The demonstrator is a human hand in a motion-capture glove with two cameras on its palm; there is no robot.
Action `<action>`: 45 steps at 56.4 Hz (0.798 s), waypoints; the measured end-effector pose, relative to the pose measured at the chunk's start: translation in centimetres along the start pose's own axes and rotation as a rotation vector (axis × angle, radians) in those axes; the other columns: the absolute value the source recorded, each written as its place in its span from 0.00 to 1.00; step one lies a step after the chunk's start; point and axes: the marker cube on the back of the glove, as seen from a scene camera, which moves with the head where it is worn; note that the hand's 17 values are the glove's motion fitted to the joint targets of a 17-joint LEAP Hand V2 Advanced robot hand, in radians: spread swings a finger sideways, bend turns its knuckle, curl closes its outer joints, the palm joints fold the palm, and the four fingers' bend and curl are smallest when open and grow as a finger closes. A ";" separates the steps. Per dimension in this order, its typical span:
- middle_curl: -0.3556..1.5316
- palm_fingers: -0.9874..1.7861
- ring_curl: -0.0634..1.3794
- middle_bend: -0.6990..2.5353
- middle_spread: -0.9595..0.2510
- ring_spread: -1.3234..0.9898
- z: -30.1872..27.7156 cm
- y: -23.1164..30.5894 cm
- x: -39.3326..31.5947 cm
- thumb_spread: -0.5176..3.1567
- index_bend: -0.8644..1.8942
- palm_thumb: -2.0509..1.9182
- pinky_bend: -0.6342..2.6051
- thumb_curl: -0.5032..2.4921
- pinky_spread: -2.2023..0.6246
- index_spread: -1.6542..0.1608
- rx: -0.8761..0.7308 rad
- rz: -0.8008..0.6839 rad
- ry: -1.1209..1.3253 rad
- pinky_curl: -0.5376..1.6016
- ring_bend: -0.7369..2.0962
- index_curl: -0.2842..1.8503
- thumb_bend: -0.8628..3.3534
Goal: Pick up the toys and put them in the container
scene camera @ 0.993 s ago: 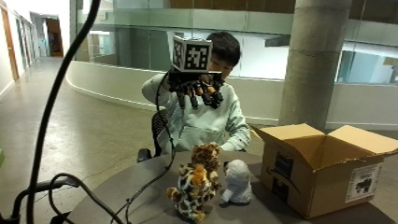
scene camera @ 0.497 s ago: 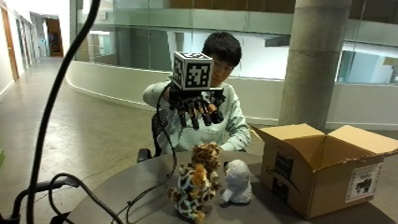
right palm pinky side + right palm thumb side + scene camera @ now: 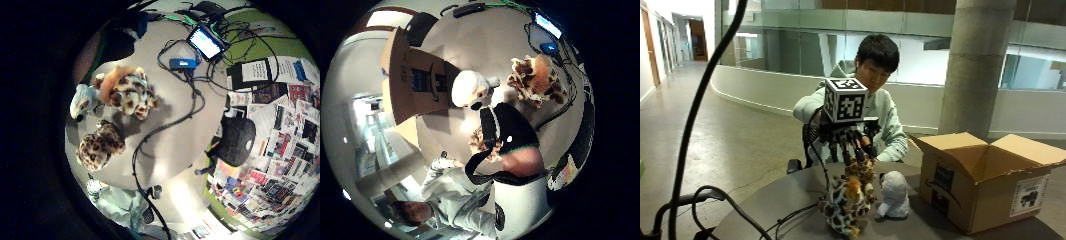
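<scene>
Three soft toys (image 3: 859, 200) are clustered mid-desk, light and squashy. The hand (image 3: 848, 142) is spread above them, nothing held; the leopard's body looks easiest grabbed.

Right hand (image 3: 852, 142) lowered, fingers spread, pointing down

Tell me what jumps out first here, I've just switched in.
Three plush toys bunched mid-table: a spotted giraffe, a leopard behind it, a white one beside them. The gloved hand hangs over the leopard, fingers pointing down. The open cardboard box stands beside the toys.
</scene>
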 end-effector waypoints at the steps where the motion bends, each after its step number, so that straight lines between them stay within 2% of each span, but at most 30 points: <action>1: 0.32 0.32 0.24 0.27 0.78 0.52 0.1 -0.1 0.0 0.55 0.36 0.54 0.46 0.26 0.77 0.76 -0.001 0.000 0.001 0.42 0.42 0.24 0.22; 28: 0.33 0.32 0.25 0.27 0.78 0.52 5.2 -2.9 0.7 0.55 0.36 0.55 0.46 0.27 0.77 0.76 0.049 0.037 -0.004 0.42 0.42 0.24 0.21; 40: 0.33 0.31 0.25 0.26 0.78 0.53 7.7 -3.9 1.1 0.54 0.35 0.56 0.47 0.27 0.77 0.77 0.012 0.055 0.002 0.42 0.41 0.24 0.21; 45: 0.33 0.33 0.26 0.26 0.78 0.54 8.7 -4.5 1.4 0.54 0.37 0.58 0.48 0.28 0.77 0.76 -0.002 0.057 0.012 0.42 0.42 0.24 0.22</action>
